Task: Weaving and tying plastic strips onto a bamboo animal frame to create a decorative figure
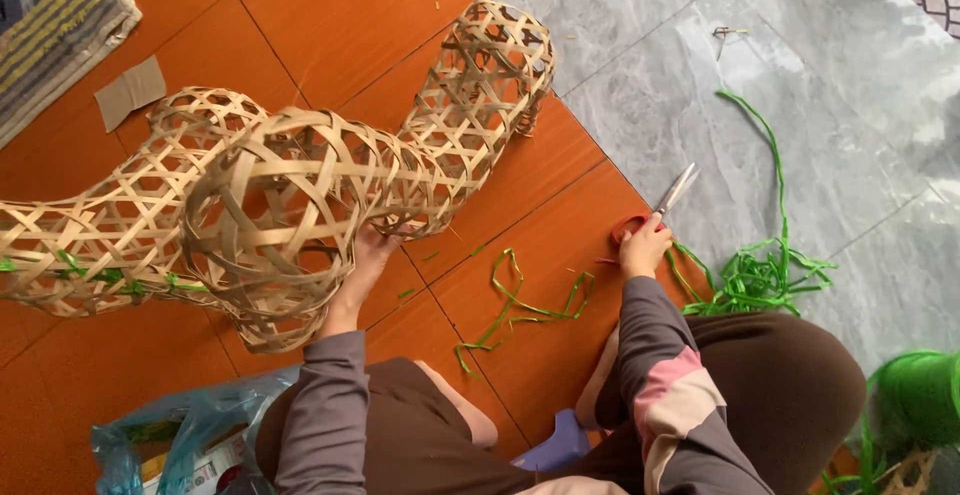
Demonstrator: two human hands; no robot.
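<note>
A long, curving open-weave bamboo form (300, 185) lies across the orange tiled floor, with green strips tied into its left part. My left hand (366, 260) presses against its underside near the middle, fingers partly hidden by the weave. My right hand (643, 247) grips the red handles of a pair of scissors (668, 201) whose silver blades rest on the floor, pointing away to the upper right.
Loose green plastic strips (520, 300) lie on the tiles between my arms, and a bigger tangle (760, 275) sits on the grey stone floor. A green roll (915, 395) is at the right edge. A blue plastic bag (170, 440) sits lower left; a striped mat (55, 25) upper left.
</note>
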